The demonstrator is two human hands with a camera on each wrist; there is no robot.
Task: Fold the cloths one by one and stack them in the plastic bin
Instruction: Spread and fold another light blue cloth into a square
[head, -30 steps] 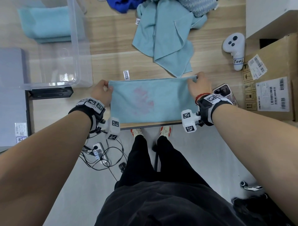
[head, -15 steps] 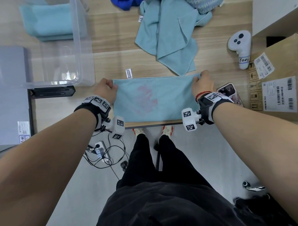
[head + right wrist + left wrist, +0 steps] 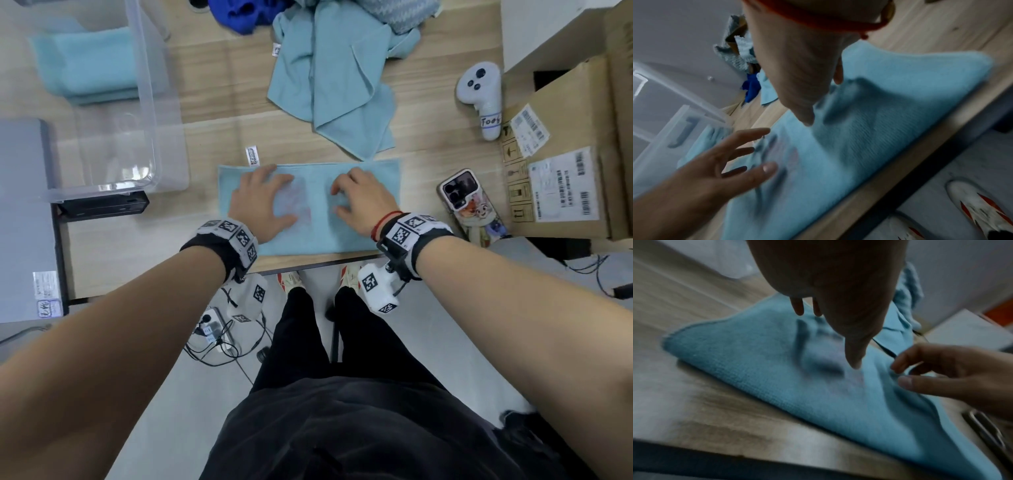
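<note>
Head view. A light blue cloth [image 3: 363, 209], folded into a long rectangle, lies flat on the wooden table [image 3: 212, 82], its near edge along the table's front edge, a white tag at its far left corner. Left hand [image 3: 262, 202] rests palm down on the cloth's left half, fingers spread and straight, gripping nothing. Right hand [image 3: 363, 198] rests on the right half, fingers slightly arched with the tips on the fabric; no fold is pinched. The hands sit near each other, apart. Clear plastic bin [image 3: 150, 102] stands at 10 o'clock from the cloth; a folded light blue cloth [image 3: 89, 68] lies inside it. At 12 o'clock, an unfolded light blue cloth [image 3: 339, 85] lies crumpled, its tip just beside the flat cloth's far edge; a dark blue cloth [image 3: 239, 13] lies beyond it. At 3 o'clock, a phone [image 3: 469, 202], then a cardboard box [image 3: 561, 154]; a white controller [image 3: 479, 92] sits at 2 o'clock.

Left wrist view (blurred). Left hand [image 3: 830, 288] is over the cloth [image 3: 756, 369], thumb tip touching the fabric, the two visible fingertips extended. Right hand [image 3: 941, 373] enters from 3 o'clock, fingers loosely bent, tips at the cloth.

Right wrist view (blurred). Right hand [image 3: 797, 56] is above the cloth [image 3: 890, 121], thumb pointing down onto it. Left hand [image 3: 719, 160] lies at 8 o'clock, fingers splayed flat on the fabric. The bin [image 3: 674, 113] stands at 9 o'clock.
</note>
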